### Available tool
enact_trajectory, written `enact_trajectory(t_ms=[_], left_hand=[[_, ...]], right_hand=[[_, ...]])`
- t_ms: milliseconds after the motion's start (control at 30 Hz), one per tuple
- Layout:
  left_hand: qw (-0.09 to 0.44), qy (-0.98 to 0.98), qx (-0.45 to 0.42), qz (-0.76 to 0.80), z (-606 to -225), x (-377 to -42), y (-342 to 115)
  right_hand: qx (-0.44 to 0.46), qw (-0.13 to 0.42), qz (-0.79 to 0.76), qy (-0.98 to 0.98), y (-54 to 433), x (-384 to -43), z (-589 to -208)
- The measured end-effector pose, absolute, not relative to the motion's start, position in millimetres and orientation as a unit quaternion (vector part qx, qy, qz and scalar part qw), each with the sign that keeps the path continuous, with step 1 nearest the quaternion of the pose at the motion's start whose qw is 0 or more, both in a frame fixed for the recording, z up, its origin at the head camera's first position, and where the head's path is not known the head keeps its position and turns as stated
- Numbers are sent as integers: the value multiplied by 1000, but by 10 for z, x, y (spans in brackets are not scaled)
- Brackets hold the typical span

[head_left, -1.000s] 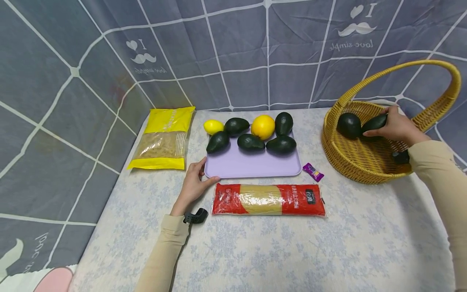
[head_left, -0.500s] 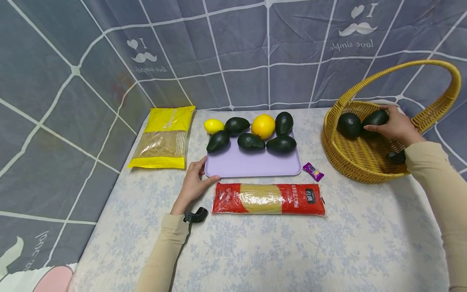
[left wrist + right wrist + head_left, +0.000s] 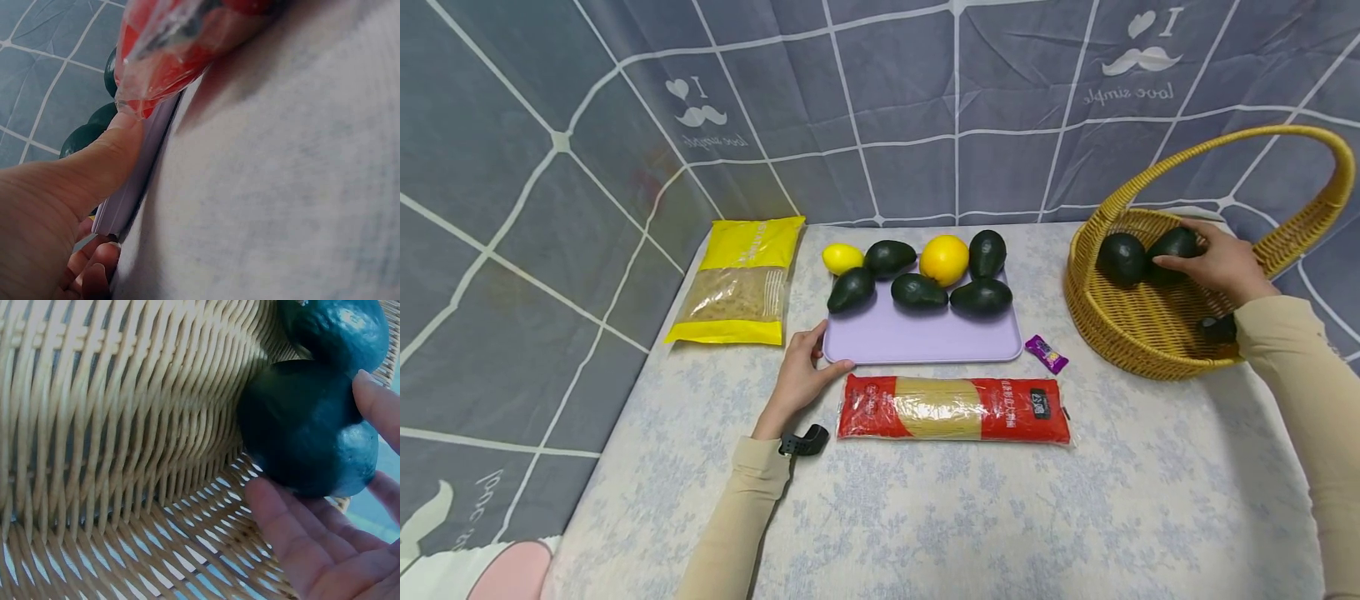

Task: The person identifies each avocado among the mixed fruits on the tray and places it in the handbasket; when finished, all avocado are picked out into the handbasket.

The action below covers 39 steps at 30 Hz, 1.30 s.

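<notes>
In the head view my right hand (image 3: 1223,260) is inside the wicker basket (image 3: 1097,321), holding a dark green avocado (image 3: 1172,250) between thumb and fingers. A second avocado (image 3: 1122,257) lies against it on the left. The right wrist view shows the fingers (image 3: 281,531) along the held avocado's lower side and the thumb on its upper side. My left hand (image 3: 801,379) holds the near left corner of a lilac tray (image 3: 917,337), thumb along the front edge, fingers at the left side. On the tray's back half are several avocados (image 3: 981,297), an orange (image 3: 944,259) and a lemon (image 3: 842,259).
A red-ended pack of noodles (image 3: 953,408) lies in front of the tray, its end close to my left thumb. A small purple wrapped candy (image 3: 1047,354) lies between tray and basket. A yellow bag (image 3: 741,283) lies left of the tray. The basket's handle arches above my right hand.
My right hand tilts slightly within the basket, and the held avocado's end turns more upward beside the other one. My left hand stays at the tray's corner.
</notes>
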State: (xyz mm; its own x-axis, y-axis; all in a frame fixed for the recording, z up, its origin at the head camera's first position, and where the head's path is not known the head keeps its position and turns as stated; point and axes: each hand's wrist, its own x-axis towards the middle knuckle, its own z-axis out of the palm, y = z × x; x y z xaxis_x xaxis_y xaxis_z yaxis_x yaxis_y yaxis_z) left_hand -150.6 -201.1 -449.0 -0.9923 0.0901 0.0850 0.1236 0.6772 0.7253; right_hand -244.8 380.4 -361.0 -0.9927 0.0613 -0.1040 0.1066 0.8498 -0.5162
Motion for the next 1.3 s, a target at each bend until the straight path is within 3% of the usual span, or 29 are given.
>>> enact_trajectory(t_ms=[900, 1067, 1300], left_hand=[[31, -913, -55, -403, -4496, -1503, -2010], [32, -914, -57, -401, -4489, -1499, -2014], [29, -913, -58, -402, -4489, -1501, -2008]], right_hand=[[6, 34, -210, 977, 3814, -2279, -3419], [-27, -2, -203, 979, 3751, -2192, -3307], [-101, -105, -209, 967, 3538, -1968, -3223]])
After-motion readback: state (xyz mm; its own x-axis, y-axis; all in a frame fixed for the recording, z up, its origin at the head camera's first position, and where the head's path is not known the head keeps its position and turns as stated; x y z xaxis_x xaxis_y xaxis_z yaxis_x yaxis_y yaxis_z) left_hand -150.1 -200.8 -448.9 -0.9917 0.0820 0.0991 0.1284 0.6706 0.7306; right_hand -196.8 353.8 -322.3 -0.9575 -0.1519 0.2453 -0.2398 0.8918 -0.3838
